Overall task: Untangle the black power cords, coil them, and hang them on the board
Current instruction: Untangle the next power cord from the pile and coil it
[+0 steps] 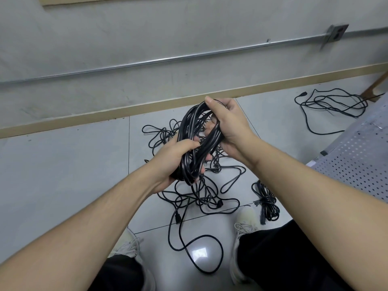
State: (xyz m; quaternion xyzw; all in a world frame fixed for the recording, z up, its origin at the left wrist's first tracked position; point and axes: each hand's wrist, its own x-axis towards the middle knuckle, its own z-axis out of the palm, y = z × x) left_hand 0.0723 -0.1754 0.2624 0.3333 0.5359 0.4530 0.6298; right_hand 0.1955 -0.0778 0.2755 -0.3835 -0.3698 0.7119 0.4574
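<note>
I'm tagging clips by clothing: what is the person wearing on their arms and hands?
Nothing: the left hand and right hand are bare, without gloves, rings or a watch in view. Both forearms are uncovered; no sleeves show in the frame.

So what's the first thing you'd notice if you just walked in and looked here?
Probably the thick coil of black power cord in the middle, gripped at its bottom by the left hand and at its top by the right hand. Under it, a messy tangle of loose black cords sprawls over the grey tiled floor, with one finished black cord bundle lying to the right.
</note>
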